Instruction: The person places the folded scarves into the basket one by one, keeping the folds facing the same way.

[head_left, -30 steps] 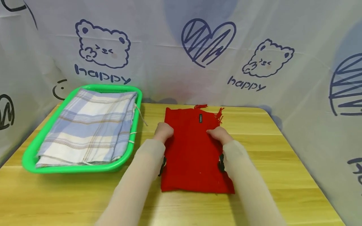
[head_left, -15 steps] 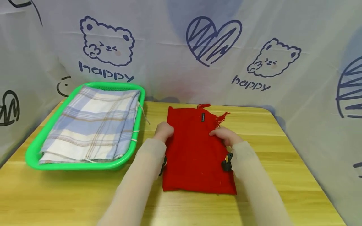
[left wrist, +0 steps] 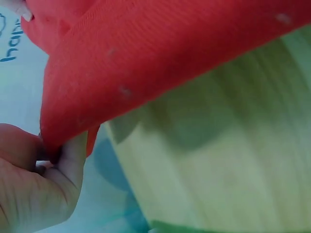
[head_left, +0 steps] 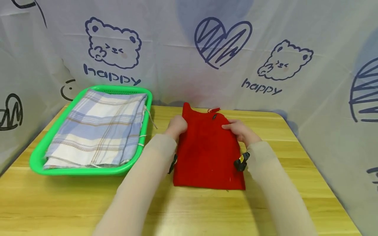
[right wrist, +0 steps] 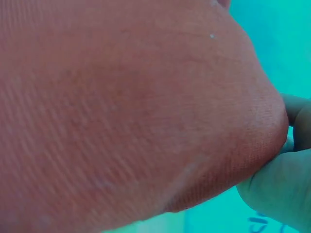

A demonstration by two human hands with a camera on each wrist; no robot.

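Note:
A folded red scarf [head_left: 206, 150] with a small dark label and a bit of fringe at its far edge is raised at its far part. My left hand [head_left: 178, 126] pinches its left edge between thumb and fingers, which the left wrist view shows close up. On the opposite edge, my right hand [head_left: 241, 131] grips the cloth, thumb on top. In the left wrist view the red cloth [left wrist: 160, 58] stands off the wooden tabletop. Red cloth [right wrist: 136, 116] fills most of the right wrist view, with the thumb [right wrist: 279, 187] against its edge.
A green plastic basket [head_left: 35, 160] stands left of the scarf, holding a folded blue and white plaid cloth [head_left: 100, 127]. Its loose fringe threads hang over the basket's right side. A white printed curtain [head_left: 171, 59] borders the wooden table [head_left: 283, 157] at the back and sides.
Both hands have moved up and away from me, lifting the far part of the scarf. Its near edge has slid away from me, and the right fringe has gone out of sight.

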